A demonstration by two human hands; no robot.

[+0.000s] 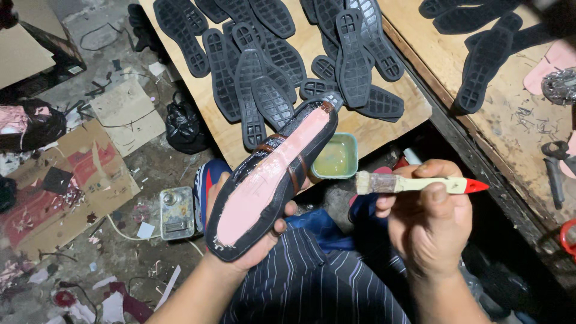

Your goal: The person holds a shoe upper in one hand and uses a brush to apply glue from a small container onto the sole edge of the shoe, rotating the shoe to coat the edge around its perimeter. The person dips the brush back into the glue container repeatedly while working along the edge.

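My left hand [264, 237] holds a shoe on a last [270, 180], bottom side up, with a pink insole surface ringed by black upper material. My right hand [429, 216] grips a small brush [414, 184] with a pale handle and a red tip; its bristles point left toward the shoe, a short gap away. A green tub of yellowish glue [335, 157] sits on the wooden board's edge just behind the shoe.
Several black rubber soles [354, 66] lie spread over the wooden board [228, 141]. More soles and metal tools [555, 159] rest on the bench at right. A metal can [177, 212], cardboard and scraps litter the floor at left.
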